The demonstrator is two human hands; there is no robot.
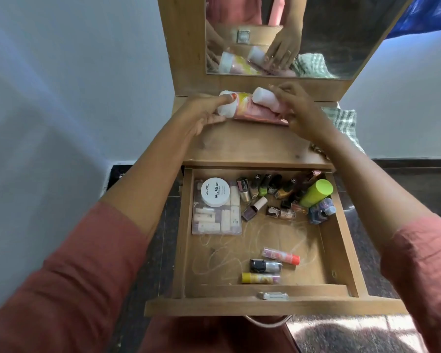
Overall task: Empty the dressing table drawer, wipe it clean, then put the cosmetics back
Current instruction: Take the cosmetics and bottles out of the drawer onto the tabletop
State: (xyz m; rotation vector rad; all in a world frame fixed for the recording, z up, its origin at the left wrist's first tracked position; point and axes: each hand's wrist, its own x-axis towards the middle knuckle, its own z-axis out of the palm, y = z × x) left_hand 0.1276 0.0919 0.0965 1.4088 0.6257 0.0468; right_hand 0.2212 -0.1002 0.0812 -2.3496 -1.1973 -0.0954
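The wooden drawer point(186, 225) stands pulled out below the dressing table top point(239, 146). Inside lie a clear box point(209, 225) with a white nail polish remover tub point(215, 192) on it, several nail polish bottles point(265, 187) along the back, a lime green bottle point(316, 192), and three small tubes point(280, 256) near the front. On the table top, by the mirror, lie two pink tubes with white caps. My left hand point(204, 113) grips the yellow-pink tube point(242, 108) at its cap end. My right hand point(298, 110) holds the smaller pink tube point(267, 98).
A green checked cloth point(341, 121) lies on the table top at the right. The mirror point(278, 34) rises right behind the tubes. White scribble marks cover the drawer's bare bottom. A metal handle point(273, 295) sits on the drawer front. Dark floor surrounds the table.
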